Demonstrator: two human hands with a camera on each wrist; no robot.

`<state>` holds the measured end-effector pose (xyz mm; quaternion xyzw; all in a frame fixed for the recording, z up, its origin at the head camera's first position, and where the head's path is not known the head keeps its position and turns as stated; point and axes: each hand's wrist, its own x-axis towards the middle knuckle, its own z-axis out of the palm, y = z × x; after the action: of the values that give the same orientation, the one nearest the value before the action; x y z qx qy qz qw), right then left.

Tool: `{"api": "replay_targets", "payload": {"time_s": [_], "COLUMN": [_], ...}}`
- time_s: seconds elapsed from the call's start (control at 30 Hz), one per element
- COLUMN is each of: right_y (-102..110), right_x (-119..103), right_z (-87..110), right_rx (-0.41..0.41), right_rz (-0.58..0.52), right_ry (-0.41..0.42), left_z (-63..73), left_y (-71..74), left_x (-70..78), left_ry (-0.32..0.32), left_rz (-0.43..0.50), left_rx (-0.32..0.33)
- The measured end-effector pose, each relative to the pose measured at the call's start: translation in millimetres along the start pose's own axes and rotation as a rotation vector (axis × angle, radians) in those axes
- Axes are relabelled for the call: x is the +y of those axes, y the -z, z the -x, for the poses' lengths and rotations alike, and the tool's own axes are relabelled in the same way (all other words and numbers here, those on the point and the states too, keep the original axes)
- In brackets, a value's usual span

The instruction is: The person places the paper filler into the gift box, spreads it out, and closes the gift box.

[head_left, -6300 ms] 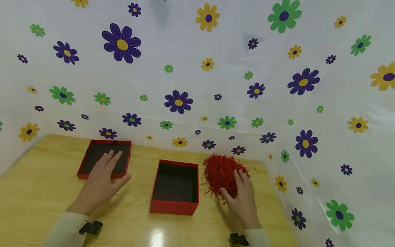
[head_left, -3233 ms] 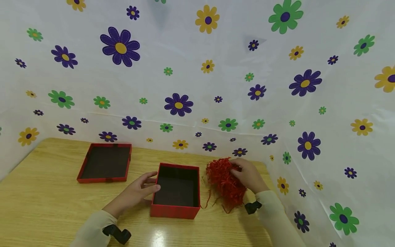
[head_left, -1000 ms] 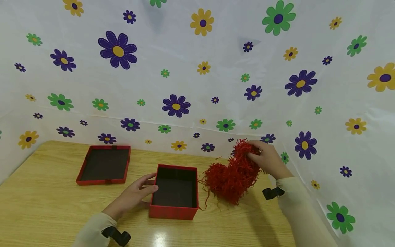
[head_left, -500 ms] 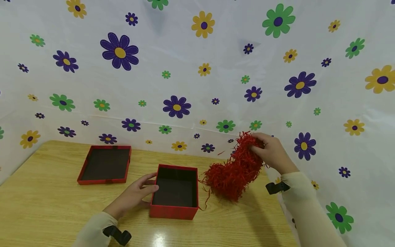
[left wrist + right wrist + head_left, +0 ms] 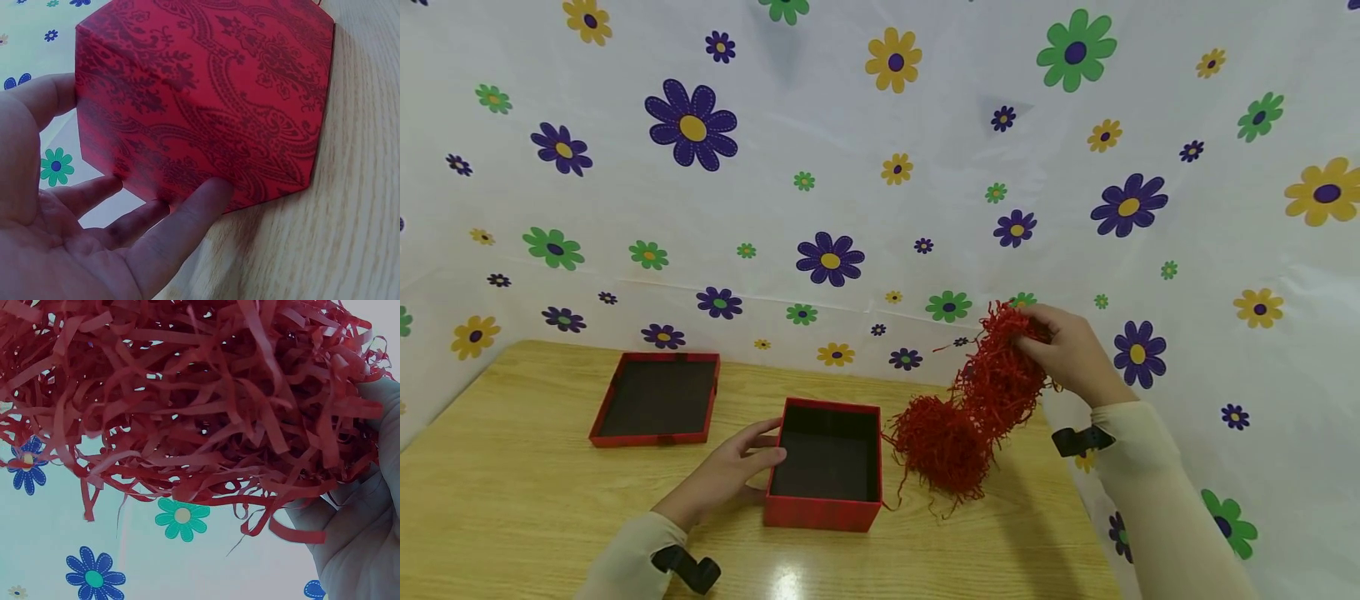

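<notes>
Table (image 5: 512, 475): lid (image 5: 658, 400), ten o'clock from box (image 5: 820, 514)
Left hand (image 5: 726, 468): relaxed fingers touch box, likely steadying
Right hand (image 5: 1070, 354): grasps shreds (image 5: 1003, 379), two o'clock, likely loosening

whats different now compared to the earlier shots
The right hand has gripped some red shreds and raised them above the table. The left hand has moved rightward, from near the lid to touch the left side of the box. Lid and box stayed put.

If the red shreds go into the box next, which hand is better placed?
Likely the right hand: it grips the upper part of the shreds. The left hand holds no shreds; it touches the box's left side.
</notes>
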<state>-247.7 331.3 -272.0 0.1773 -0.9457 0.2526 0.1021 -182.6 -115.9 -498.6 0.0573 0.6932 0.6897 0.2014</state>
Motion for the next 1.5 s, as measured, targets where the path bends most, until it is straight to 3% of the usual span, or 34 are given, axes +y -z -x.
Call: {"api": "replay_targets", "payload": {"time_s": [0.93, 1.27, 1.5], "right_y": [32.6, 47.3, 45.7], "right_x": [-31.1, -38.8, -44.4], "right_z": [-3.4, -6.2, -7.7], "right_rx": [0.095, 0.142, 0.144], "right_rz": [0.001, -0.010, -0.041], "right_ry": [0.101, 0.097, 0.092], "left_z": [3.2, 2.6, 2.6], "left_y": [-1.5, -0.9, -0.7], "left_x": [-1.2, -0.3, 0.5], "left_ry": [0.000, 0.006, 0.009], "left_rz": [0.045, 0.049, 0.063], "left_rx": [-0.007, -0.010, -0.008]}}
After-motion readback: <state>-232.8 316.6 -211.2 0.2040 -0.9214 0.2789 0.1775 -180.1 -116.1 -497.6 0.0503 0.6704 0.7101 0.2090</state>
